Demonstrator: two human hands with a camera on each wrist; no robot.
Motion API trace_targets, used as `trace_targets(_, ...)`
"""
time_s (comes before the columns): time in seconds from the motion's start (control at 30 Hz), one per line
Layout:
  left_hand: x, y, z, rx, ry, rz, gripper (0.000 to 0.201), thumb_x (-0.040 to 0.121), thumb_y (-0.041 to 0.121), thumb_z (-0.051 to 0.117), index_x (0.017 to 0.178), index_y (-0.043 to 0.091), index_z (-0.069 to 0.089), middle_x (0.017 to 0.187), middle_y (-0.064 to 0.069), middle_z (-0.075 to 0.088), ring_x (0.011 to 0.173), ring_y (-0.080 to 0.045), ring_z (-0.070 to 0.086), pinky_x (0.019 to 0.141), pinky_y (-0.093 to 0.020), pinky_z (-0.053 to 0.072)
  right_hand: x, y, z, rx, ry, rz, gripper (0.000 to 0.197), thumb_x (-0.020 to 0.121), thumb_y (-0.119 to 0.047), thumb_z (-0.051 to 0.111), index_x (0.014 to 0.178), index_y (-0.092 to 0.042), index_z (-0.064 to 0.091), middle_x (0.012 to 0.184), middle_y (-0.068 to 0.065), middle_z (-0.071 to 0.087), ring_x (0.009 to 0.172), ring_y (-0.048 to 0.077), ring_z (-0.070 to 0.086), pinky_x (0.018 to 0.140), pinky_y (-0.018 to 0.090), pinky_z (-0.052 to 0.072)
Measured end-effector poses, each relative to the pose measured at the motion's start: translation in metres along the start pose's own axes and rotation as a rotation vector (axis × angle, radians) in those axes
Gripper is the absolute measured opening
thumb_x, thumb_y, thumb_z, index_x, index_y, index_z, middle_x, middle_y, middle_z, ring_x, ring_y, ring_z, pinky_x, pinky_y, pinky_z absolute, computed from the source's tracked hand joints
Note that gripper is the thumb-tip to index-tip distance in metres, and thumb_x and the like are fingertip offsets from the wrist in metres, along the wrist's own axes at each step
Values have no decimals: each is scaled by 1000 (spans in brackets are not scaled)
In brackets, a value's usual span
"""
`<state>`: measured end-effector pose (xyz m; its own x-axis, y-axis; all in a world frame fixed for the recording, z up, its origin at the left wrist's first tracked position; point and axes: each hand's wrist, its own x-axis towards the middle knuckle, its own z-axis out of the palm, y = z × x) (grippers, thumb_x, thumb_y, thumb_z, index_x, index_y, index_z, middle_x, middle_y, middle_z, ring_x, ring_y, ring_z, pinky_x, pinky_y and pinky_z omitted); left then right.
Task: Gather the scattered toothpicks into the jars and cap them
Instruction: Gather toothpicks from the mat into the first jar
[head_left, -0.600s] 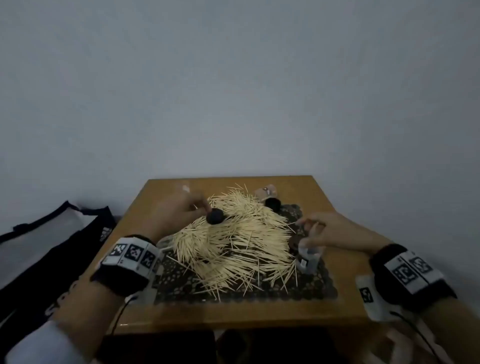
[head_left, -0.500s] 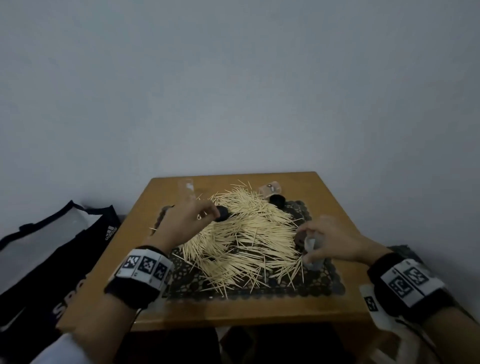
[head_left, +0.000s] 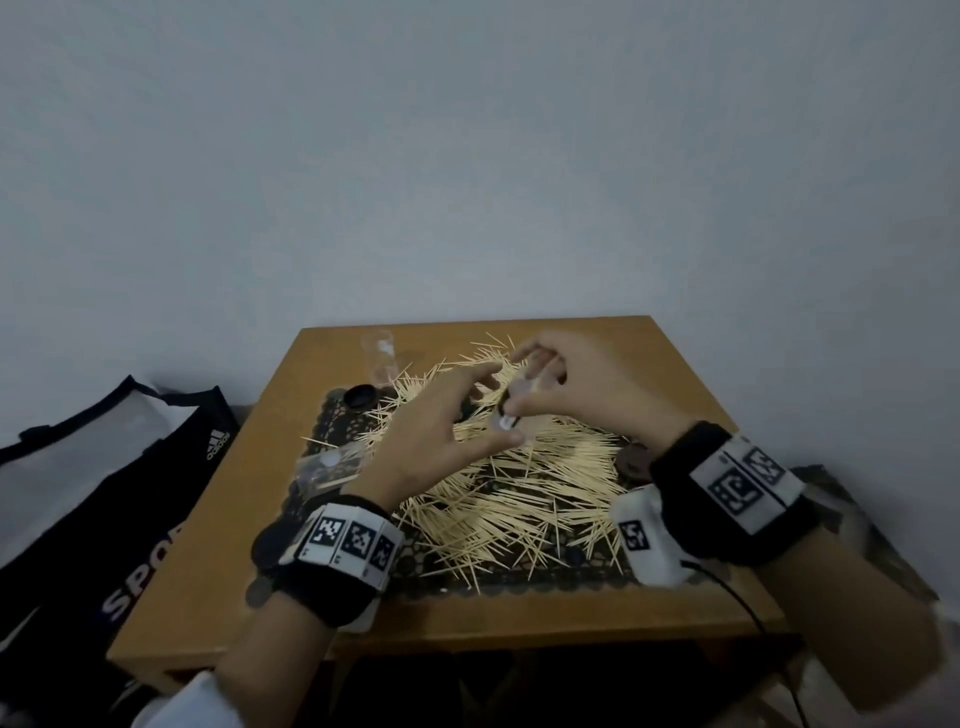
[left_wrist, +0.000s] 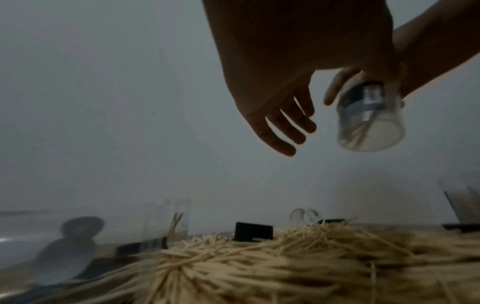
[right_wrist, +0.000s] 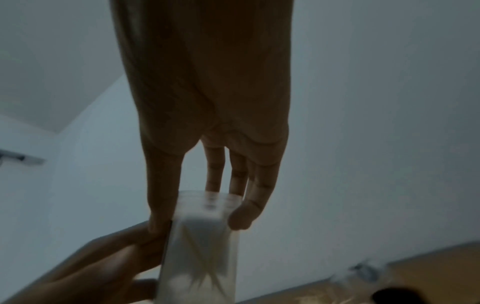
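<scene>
The right hand (head_left: 587, 384) pinches a clear toothpick jar (head_left: 511, 410) aloft over the toothpick pile (head_left: 519, 483), its long axis tilted. The left hand (head_left: 441, 431), fingers spread and empty, waits just beside the jar's lower end.

dim, flat light | wrist views dark, motion-blurred | head view soft, edges wide-angle stretched

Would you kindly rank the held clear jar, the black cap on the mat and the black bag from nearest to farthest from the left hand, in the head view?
1. the clear jar, gripped by the right hand, at the left hand fingertips.
2. the black cap, on the mat, left and farther back.
3. the black bag, beside the table, far left.
</scene>
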<state>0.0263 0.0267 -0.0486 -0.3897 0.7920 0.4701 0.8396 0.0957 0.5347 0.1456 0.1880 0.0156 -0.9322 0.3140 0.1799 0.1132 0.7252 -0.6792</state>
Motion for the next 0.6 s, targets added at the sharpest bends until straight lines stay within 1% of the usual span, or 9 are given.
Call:
trace_targets(0.07,4,-2,5,-40,33,5,70,81,67,58,138,28,45,109,13,62,90,-2,59,74,-26,52,10,-8,10,50,-24,-32,51,66,-43,83,110,-28,61,101,-12,63,89,5,60,72,24,47)
trace_targets(0.13,6,-7,8,-70,95,-13,56,86,64,56,128,27,51,105,11,64,88,-8,62,72,-34,53,18,-11,13,161,-52,-34,53,72,-41,80,117,-26,57,106,-10,63,91,7,62,70,25,52)
trace_targets(0.17,7,-10,7,-71,138,-33,50,87,63,55,120,27,54,100,11,64,84,-9,61,69,-33,52,22,-8,13,246,-49,-14,52,78,-41,75,122,-25,54,109,-8,62,95,8,63,69,25,54)
trace_targets(0.23,8,-13,6,-54,216,-84,42,89,61,55,112,26,53,94,13,60,78,-6,57,64,-20,47,29,9,14,304,14,66,42,91,-40,61,128,-24,50,113,-8,59,107,13,59,74,28,55)
trace_targets(0.3,11,-16,7,-31,260,-167,36,91,52,57,112,24,50,93,18,54,77,1,53,63,-11,43,36,33,18,64,37,127,35,94,-33,57,128,-24,52,112,-11,55,118,19,52,92,38,51)
trace_targets(0.4,15,-24,12,-27,263,-240,33,93,46,60,112,22,48,92,18,52,78,0,56,63,-16,44,38,55,35,-398,-275,150,53,89,-28,66,137,-19,47,136,-1,49,129,21,45,105,39,42)
trace_targets(0.43,17,-27,14,-31,252,-252,37,92,48,60,114,20,48,93,15,55,79,-4,58,65,-22,47,38,58,41,-499,-354,148,63,87,-33,68,142,-18,41,144,1,44,131,20,42,106,40,41)
trace_targets(0.5,17,-36,17,-26,224,-256,45,92,50,60,119,16,49,99,7,60,81,-9,61,68,-27,50,40,61,49,-609,-390,131,74,84,-39,70,146,-18,35,147,2,41,131,21,42,104,41,41)
trace_targets(0.6,19,-40,20,39,155,-261,50,91,50,60,124,13,49,101,2,63,82,-12,61,65,-22,46,48,66,56,-667,-352,87,62,85,-34,68,139,-17,43,137,2,47,123,21,48,96,38,46)
